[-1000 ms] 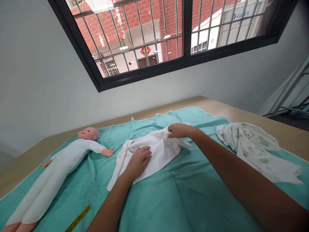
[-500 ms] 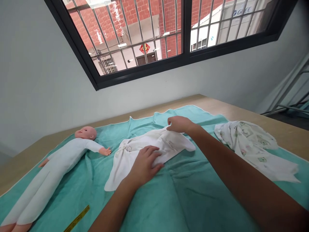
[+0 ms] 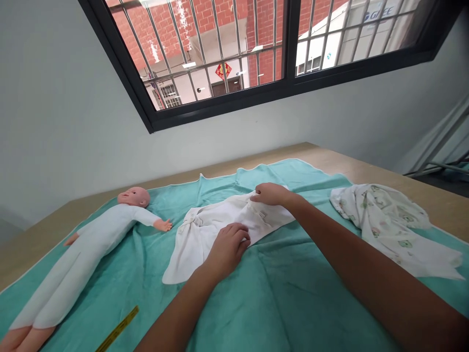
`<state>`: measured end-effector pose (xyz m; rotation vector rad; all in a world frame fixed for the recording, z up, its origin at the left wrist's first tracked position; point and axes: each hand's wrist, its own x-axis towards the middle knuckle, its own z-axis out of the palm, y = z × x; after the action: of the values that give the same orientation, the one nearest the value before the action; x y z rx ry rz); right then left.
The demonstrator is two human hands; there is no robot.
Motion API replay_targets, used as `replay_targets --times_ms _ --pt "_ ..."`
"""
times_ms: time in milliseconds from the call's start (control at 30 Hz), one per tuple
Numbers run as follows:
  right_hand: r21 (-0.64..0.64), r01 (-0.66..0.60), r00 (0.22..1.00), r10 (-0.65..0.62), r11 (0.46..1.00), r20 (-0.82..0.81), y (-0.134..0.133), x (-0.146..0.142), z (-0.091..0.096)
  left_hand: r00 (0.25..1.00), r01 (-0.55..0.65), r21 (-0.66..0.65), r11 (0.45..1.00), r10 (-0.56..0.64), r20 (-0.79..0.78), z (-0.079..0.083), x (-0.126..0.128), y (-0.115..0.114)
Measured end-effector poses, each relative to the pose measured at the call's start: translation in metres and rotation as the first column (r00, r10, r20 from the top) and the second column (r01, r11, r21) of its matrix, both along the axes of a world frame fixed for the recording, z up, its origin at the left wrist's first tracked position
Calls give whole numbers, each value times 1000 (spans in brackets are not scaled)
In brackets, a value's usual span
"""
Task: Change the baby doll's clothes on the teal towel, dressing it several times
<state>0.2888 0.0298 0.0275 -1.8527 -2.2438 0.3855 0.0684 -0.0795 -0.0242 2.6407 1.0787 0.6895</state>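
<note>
A small white baby shirt (image 3: 216, 215) lies spread on the teal towel (image 3: 234, 313), with a gathered, tied-looking spot near its left end. My right hand (image 3: 271, 194) pinches its far edge toward the right end, thumb and fingers closed on the cloth. At the near edge, my left hand (image 3: 229, 247) rests over the fabric with its fingers curled in toward the thumb, closed on the shirt; the fingertips are partly hidden. Left of the shirt a baby doll (image 3: 98, 234) in a white suit lies on its back, one hand close to the shirt.
A crumpled white printed baby garment (image 3: 392, 225) lies on the towel at right. A yellow strip (image 3: 117, 330) with dark marks sits at the front left. The wooden tabletop (image 3: 330, 156) shows around the towel, against a wall with a barred window (image 3: 220, 105) above.
My left hand has shifted slightly right along the shirt, its fingers and thumb drawing together. My right hand has moved a little nearer, still pinching the cloth. The view has shifted slightly.
</note>
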Motion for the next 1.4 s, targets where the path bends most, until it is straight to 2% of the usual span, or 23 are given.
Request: replay_targets --times_ms 100,167,233,300,367,500,667,867,1033,1133,1233,1400 --pt "-51 -8 979 -2 999 -205 5 4 -17 1000 -6 -12 1000 6 5 -3 -1 1" --pt "-81 42 928 -69 996 -367 8 8 -32 1000 -18 8 1000 18 -8 -4 -1 1" --pt "-55 114 862 -126 992 -491 11 12 -45 999 -31 62 998 33 -29 -4 1 -1" --pt "-25 152 819 -140 988 -557 15 16 -55 998 -29 124 992 36 -52 -3 3 -2" --pt "-55 135 794 -141 989 -591 18 19 -60 998 -20 162 987 30 -61 -2 4 -3" --pt "-116 35 742 -103 993 -663 21 25 -60 999 -9 172 985 15 -28 -1 4 -4" --pt "-192 -149 621 -59 970 -781 17 29 -52 996 -48 171 984 59 -60 1 5 -5" --pt "-249 -177 569 -108 952 -815 14 32 -49 999 -29 65 997 32 -43 -3 2 -2" --pt "-241 -105 592 -134 965 -795 15 27 -53 992 -116 44 992 118 -49 -7 7 -1" --pt "-178 -11 695 -120 984 -709 15 20 -54 979 -143 118 983 158 -129 -5 11 -3" --pt "-76 56 815 -89 996 -573 14 11 -53 964 -110 217 970 157 -215 -1 11 -5" --pt "9 83 885 -69 997 -461 11 3 -52 954 -60 273 960 136 -269 -1 5 -5"
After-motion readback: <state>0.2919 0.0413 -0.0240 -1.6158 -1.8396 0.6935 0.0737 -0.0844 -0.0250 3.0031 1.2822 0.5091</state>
